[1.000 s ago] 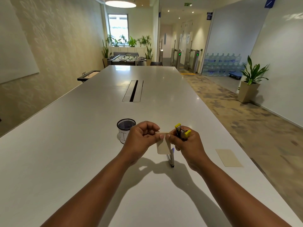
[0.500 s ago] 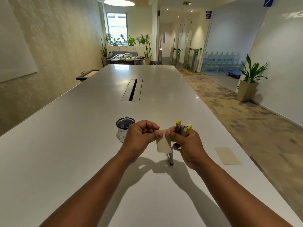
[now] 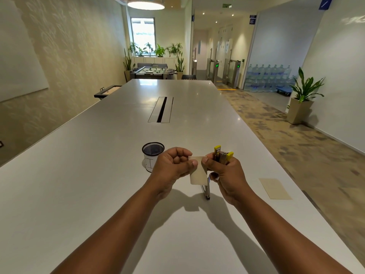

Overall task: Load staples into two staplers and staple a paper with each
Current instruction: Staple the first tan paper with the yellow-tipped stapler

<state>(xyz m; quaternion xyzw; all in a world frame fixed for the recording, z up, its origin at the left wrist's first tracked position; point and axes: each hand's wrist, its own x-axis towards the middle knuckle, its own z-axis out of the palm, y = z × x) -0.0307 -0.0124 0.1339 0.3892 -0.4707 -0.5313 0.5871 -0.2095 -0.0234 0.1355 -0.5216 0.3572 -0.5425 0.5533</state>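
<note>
A small beige paper (image 3: 198, 175) is held up above the white worktop (image 3: 98, 194), between the two hands. The left hand (image 3: 171, 167) is closed on the paper's upper left edge, with the thumb pressed on the front of the sheet. The right hand (image 3: 227, 175) is closed around a stapler (image 3: 222, 156) with yellow ends, which is held upright just beside the paper's right edge; the right thumb is laid on the paper's upper right corner. Whether the paper is already inside the stapler's mouth cannot be told. Under the hands, a second stapler (image 3: 205, 191), dark and silver, is seen on the worktop, partly hidden behind the paper. A black mesh cup (image 3: 153, 156) stands on the worktop just left of the left hand. Another beige sheet (image 3: 275, 188) lies flat near the right edge of the worktop, well apart from the hands.
</note>
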